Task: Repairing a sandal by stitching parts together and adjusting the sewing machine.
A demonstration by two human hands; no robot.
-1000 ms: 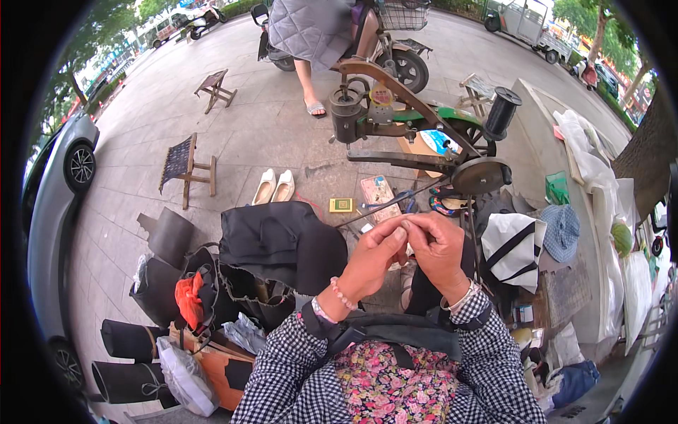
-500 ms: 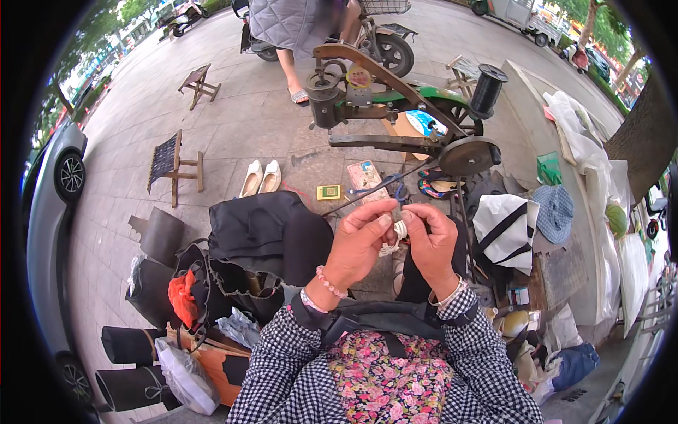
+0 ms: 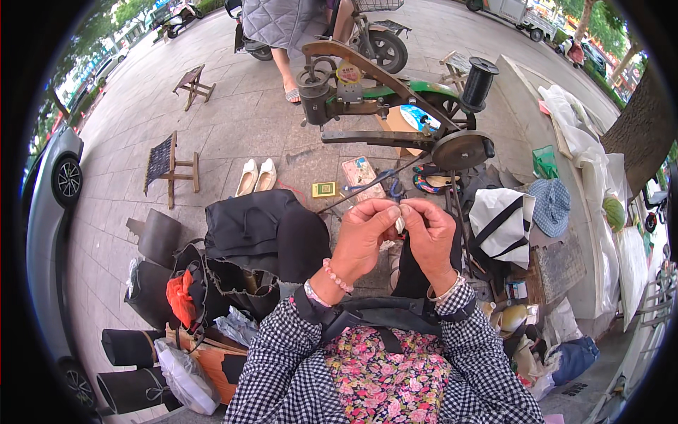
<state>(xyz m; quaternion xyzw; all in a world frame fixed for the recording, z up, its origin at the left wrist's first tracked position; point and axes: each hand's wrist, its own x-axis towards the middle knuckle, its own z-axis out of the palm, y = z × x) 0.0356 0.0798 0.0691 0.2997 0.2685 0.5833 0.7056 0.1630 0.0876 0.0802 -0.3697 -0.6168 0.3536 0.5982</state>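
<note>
My left hand (image 3: 364, 237) and my right hand (image 3: 429, 237) meet above my lap, thumbs and forefingers pinched close together. Between them is a small white piece (image 3: 400, 225), perhaps a cord or strap; the fingers cover most of it, so its kind does not show. A little more white shows just below the left fingers. Beyond the hands lie a pink-and-white patterned box (image 3: 364, 177) and a small yellow box (image 3: 324, 189). A dark jacket (image 3: 247, 222) is draped to the left of my left hand.
A hand-cranked sewing machine (image 3: 381, 99) with a black thread spool (image 3: 481, 83) stands ahead. White shoes (image 3: 256, 177) and folding stools (image 3: 169, 166) are on the paving at left. Bags of material (image 3: 187, 297) crowd my left; a white bag (image 3: 503, 222) and checked hat (image 3: 549, 206) lie right.
My hands have drawn slightly closer together at the fingertips. Less of the white piece shows below them than before. The whole view has shifted slightly.
</note>
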